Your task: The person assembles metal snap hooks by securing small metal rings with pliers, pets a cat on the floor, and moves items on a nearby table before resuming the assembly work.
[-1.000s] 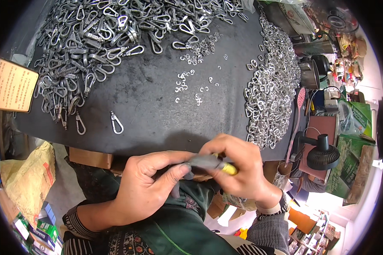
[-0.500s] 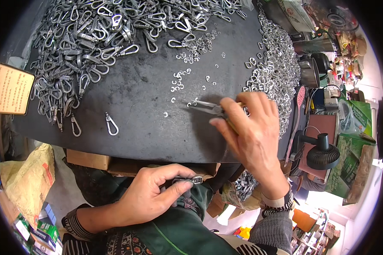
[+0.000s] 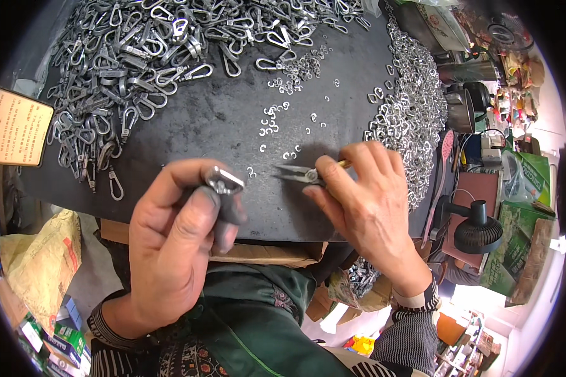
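Though unclear, prob. ring [image 3: 225, 180] in LH [image 3: 173, 242]

Left hand [image 3: 173, 245], left of centre: metal piece [image 3: 226, 178] gripped between thumb and fingers, near edge of dark tabletop [image 3: 195, 135]. Right hand [image 3: 374, 204], right of centre: pliers [image 3: 307, 175] held, jaws parted, pointing left. Small C-shaped rings [image 3: 270, 122] scattered at centre and above. Snap hooks [image 3: 132, 56] heaped upper left; metal loops [image 3: 412, 103] heaped upper right. Black fan [image 3: 478, 235] at right side.
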### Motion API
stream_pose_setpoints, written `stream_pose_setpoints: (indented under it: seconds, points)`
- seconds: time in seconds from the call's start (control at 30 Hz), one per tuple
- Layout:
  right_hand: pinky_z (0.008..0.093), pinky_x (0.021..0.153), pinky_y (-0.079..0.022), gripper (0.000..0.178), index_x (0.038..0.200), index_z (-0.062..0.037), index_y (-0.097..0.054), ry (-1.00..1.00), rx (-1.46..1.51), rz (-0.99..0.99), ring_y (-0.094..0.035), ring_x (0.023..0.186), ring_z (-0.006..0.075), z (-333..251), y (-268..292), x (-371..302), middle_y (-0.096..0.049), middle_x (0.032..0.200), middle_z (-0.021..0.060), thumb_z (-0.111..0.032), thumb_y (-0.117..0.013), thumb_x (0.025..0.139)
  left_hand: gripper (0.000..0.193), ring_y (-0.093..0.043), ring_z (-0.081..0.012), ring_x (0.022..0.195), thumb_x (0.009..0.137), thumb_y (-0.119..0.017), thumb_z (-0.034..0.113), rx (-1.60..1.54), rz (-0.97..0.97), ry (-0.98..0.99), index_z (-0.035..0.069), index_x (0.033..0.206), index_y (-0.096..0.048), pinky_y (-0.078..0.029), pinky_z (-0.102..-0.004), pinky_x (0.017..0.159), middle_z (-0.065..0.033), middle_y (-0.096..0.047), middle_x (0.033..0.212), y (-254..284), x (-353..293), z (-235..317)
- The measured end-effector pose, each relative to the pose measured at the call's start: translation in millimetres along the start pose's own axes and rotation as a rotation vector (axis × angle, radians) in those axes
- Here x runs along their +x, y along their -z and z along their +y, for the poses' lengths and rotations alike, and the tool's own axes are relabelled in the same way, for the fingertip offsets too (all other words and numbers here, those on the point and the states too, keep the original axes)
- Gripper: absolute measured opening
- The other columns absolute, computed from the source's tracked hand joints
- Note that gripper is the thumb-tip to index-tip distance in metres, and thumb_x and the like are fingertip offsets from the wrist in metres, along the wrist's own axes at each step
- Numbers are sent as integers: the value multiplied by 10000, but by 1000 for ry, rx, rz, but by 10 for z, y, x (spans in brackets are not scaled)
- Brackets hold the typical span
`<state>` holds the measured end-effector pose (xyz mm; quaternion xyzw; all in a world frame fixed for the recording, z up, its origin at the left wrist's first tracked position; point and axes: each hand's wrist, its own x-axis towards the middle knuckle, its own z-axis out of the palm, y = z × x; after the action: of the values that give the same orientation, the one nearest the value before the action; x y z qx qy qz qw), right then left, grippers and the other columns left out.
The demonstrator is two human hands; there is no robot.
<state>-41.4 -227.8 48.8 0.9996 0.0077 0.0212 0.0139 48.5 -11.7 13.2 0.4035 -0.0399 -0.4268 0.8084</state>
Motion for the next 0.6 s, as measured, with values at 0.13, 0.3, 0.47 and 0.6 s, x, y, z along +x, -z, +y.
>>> stream_pose_setpoints:
  seconds: [0.13,0.3,0.47,0.6]
  points:
    - [376,731,-394,307,939,-102,-620,44,-2,19,-522,862,235,-114,-18,54,-508,880,58,-264,-777,732,216,-546,-68,965,1030,-510,117,37,-44,-213,-37,1175,-555,-430,-221,881,-45,-624,1054,-30,189,-52]
    - [395,739,-395,330,1007,-110,-627,105,98,-61,-533,860,258,-147,30,43,-535,927,80,-271,-766,755,231,-528,-93,1062,1011,-466,75,164,57,-323,-47,1191,-545,-383,-254,978,-98,-590,1206,82,109,-57]
    - [386,768,-406,353,963,-99,-618,74,-14,35,-527,892,235,-121,-7,33,-501,894,56,-254,-788,695,239,-448,-294,1344,1009,-395,103,370,69,-402,0,1181,-525,-292,-474,1163,-221,-495,1364,178,-30,32]
    - [387,769,-407,359,969,-97,-617,79,-46,53,-523,887,236,-141,-33,87,-502,893,57,-261,-787,700,218,-537,-119,1031,988,-503,86,282,109,-370,-66,1131,-567,-397,-271,955,-125,-579,1174,193,-129,27]
